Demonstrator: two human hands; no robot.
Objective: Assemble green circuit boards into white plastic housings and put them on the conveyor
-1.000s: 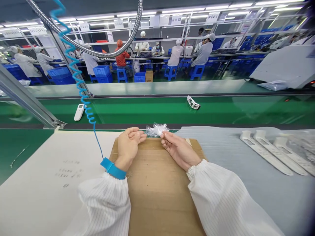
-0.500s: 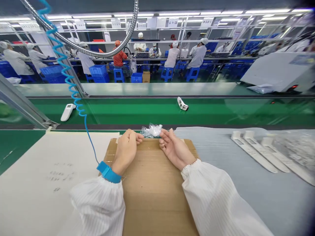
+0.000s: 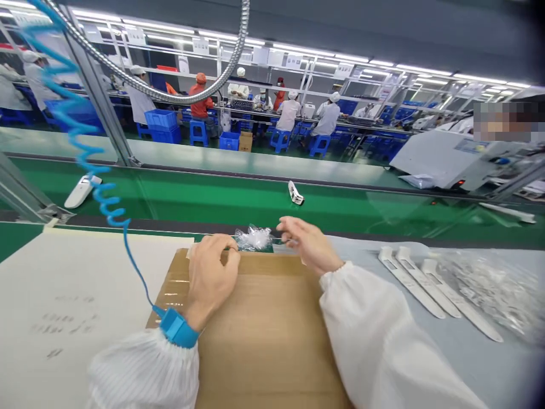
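A brown piece of cardboard [image 3: 264, 324], taped along its left side, lies in front of me. My left hand [image 3: 215, 275] is curled at its far left corner, fingers bent down; what they grip is hidden. A blue wrist strap [image 3: 179, 328] circles that wrist. My right hand [image 3: 310, 244] hovers at the far right corner, its fingers closed and a little blurred. A thin pale line runs near its fingertips, too faint to name. Between the hands, just beyond the cardboard's far edge, lies a crumpled clear plastic bag [image 3: 254, 238].
White handle-shaped plastic parts [image 3: 413, 284] and a clear bag of small pieces [image 3: 494, 289] lie on the right. A white thermometer-like device [image 3: 80, 191] and a white part [image 3: 295, 193] are on the green belt [image 3: 213, 199]. A coiled blue cord [image 3: 85, 142] hangs left. People sit at benches beyond.
My view has tilted and shifted. The right hand has moved right, away from the plastic bag and the left hand. My left hand has turned, its back now more toward me.
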